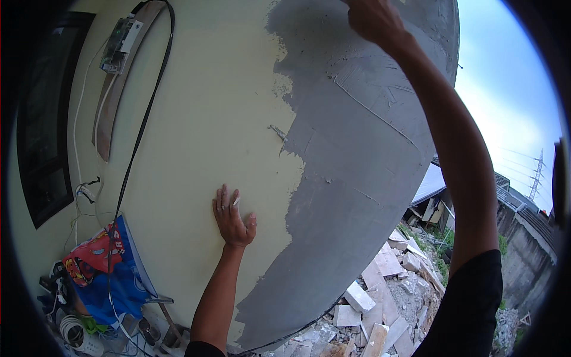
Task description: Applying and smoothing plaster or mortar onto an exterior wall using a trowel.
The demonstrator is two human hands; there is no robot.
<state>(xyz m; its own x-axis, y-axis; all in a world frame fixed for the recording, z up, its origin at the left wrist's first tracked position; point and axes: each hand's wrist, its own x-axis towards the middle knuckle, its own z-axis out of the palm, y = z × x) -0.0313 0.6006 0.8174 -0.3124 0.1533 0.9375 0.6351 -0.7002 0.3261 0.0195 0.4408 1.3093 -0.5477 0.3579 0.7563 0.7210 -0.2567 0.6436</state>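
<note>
Grey plaster [351, 160] ends raggedly, clear of the left hand [232, 220].

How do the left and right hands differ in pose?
Left hand sits low, over the cream wall area; right hand is up high, over the grey coating. Left hand shows whole, fingers pointing up; right hand is cut off by the picture's top edge, so its grip can't be told. Shared: both are bare.

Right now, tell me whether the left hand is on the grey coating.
No, the left hand is spread against the pale wall, left of the grey coating.
</note>
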